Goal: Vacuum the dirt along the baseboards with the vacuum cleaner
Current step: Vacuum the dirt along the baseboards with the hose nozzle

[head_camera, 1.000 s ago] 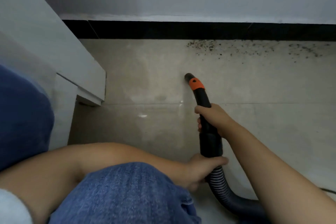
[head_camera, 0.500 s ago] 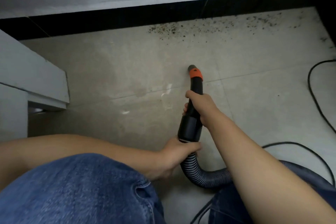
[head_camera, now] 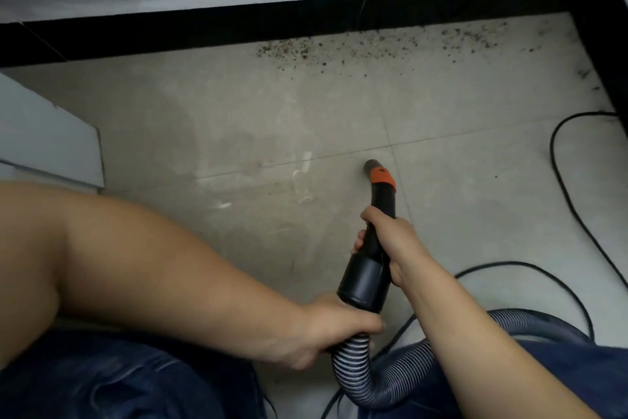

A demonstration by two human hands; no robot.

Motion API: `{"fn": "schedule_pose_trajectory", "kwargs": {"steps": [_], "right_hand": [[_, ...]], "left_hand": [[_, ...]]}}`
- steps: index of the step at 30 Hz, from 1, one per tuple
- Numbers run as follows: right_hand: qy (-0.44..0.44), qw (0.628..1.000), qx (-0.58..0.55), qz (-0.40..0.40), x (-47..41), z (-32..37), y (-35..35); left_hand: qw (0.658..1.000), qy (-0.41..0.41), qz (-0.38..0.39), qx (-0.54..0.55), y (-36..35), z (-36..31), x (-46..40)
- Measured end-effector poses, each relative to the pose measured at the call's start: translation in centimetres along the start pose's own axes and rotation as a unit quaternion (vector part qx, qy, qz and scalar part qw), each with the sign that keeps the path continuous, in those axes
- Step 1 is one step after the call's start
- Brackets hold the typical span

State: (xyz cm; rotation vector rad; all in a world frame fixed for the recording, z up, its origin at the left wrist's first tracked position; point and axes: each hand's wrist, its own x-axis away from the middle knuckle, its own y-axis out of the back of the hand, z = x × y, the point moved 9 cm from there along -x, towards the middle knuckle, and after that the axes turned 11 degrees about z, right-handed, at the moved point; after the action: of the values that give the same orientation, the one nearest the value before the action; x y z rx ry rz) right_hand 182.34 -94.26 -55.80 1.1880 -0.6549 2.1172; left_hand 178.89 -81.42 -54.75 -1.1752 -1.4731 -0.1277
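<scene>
A black vacuum nozzle [head_camera: 380, 211] with an orange collar points at the tiled floor, its tip near a tile joint. My right hand [head_camera: 390, 238] grips the nozzle tube just below the orange collar. My left hand [head_camera: 333, 327] holds the end of the ribbed grey hose [head_camera: 360, 378] where it joins the black cuff. Dark specks of dirt [head_camera: 356, 48] lie in a band along the black baseboard [head_camera: 204, 31], well ahead of the nozzle tip and up toward the right corner.
A black power cord [head_camera: 557, 180] loops over the floor on the right. A pale cabinet edge [head_camera: 51, 143] juts in at the left. My knees in blue jeans [head_camera: 119, 381] fill the bottom. A second baseboard [head_camera: 611, 55] runs down the right side.
My view has swung right, so the right corner and more of the cord show. The nozzle now sits farther back from the dirt band. Both hands keep their hold.
</scene>
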Motion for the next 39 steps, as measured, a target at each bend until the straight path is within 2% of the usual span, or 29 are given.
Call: {"fn": "schedule_pose_trajectory", "kwargs": {"steps": [4, 7, 10, 15, 18, 21, 24, 29, 35, 39], "right_hand": [[-0.008, 0.999, 0.025, 0.039, -0.4, -0.6, -1.7], [0.024, 1.000, 0.011, -0.009, -1.6, 0.9, -0.8], [0.047, 0.998, 0.021, -0.034, -3.9, 4.1, -0.1], [0.051, 0.985, 0.156, 0.062, -7.2, 8.9, -4.2], [0.051, 0.978, 0.190, 0.074, -8.2, 9.8, -5.0], [0.029, 0.971, 0.217, 0.098, -8.8, 9.7, -4.9], [0.041, 0.965, 0.245, 0.082, -9.2, 10.8, -5.1], [0.077, 0.967, 0.237, 0.047, -10.7, 13.0, -5.6], [0.077, 0.966, 0.237, 0.073, -11.7, 13.3, -7.6], [0.083, 0.964, 0.243, 0.063, -12.0, 13.7, -7.7]], "left_hand": [[1.000, -0.005, -0.022, 0.020, 0.5, 0.8, 0.3], [0.999, -0.029, -0.028, -0.025, 1.9, -1.1, -0.7], [0.993, -0.080, -0.075, -0.040, 3.3, -4.6, -2.6], [0.981, -0.136, -0.132, 0.047, 4.5, -8.1, -5.1], [0.975, -0.144, -0.156, 0.064, 5.1, -8.8, -5.6], [0.975, -0.140, -0.161, 0.068, 5.4, -8.7, -6.3], [0.975, -0.140, -0.151, 0.089, 5.2, -9.7, -6.9], [0.972, -0.144, -0.157, 0.104, 6.2, -11.9, -7.7], [0.966, -0.150, -0.177, 0.114, 8.1, -12.1, -8.3], [0.967, -0.154, -0.169, 0.117, 8.4, -12.5, -8.4]]}}
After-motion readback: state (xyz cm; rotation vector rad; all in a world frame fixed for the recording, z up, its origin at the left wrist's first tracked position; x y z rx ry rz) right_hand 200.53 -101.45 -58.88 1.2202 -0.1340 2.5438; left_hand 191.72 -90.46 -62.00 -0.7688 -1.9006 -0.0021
